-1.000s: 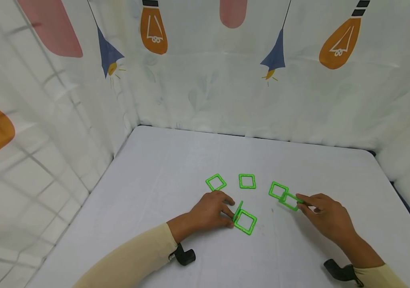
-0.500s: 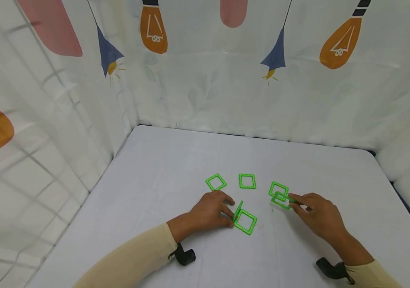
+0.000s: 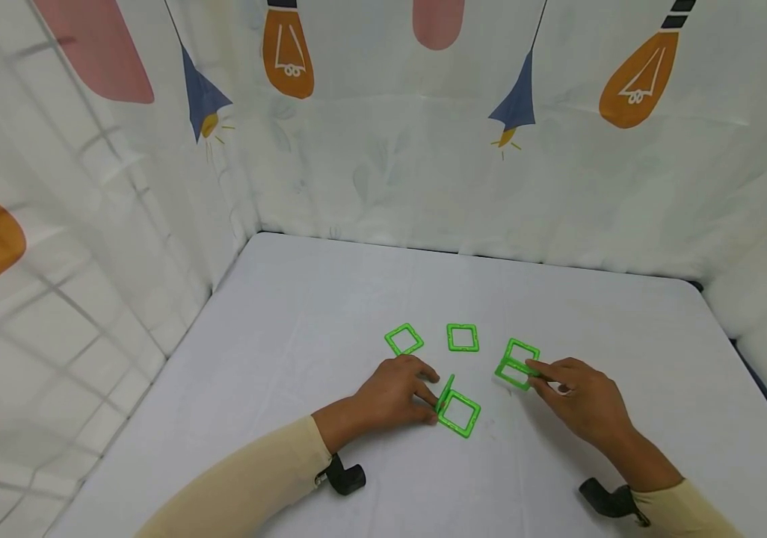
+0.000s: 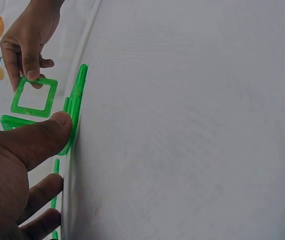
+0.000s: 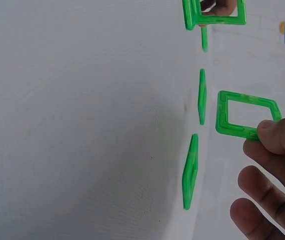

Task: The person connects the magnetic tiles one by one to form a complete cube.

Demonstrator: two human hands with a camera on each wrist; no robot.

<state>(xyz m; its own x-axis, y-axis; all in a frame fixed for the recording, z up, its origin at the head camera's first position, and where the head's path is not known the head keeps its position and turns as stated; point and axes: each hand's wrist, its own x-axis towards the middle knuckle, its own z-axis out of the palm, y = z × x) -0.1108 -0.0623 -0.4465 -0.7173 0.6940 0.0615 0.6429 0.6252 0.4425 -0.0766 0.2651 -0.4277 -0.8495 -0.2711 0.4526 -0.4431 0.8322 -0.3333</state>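
Magnetic square tiles, open green frames, are the things at my hands. My left hand (image 3: 393, 392) rests low on the table and pinches an upright tile (image 3: 447, 387), its thumb pressed on the frame in the left wrist view. This tile stands along one edge of a flat tile (image 3: 474, 423). Between thumb and forefinger my right hand (image 3: 585, 403) pinches another tile (image 5: 222, 114) by its edge, raised over the table. The right hand's other fingers are loosely bent. In the head view the raised tile overlaps a tile (image 3: 525, 344) lying at the right.
Two more green tiles lie flat further back, one turned askew (image 3: 416, 333) just beyond the left hand and one in the middle (image 3: 461, 326). The white table (image 3: 356, 284) meets patterned cloth walls (image 3: 383, 149) at the back and left.
My right hand has moved left with its tile, which has shifted toward the near side of the right-hand tile. The left hand and its tiles have stayed in place.
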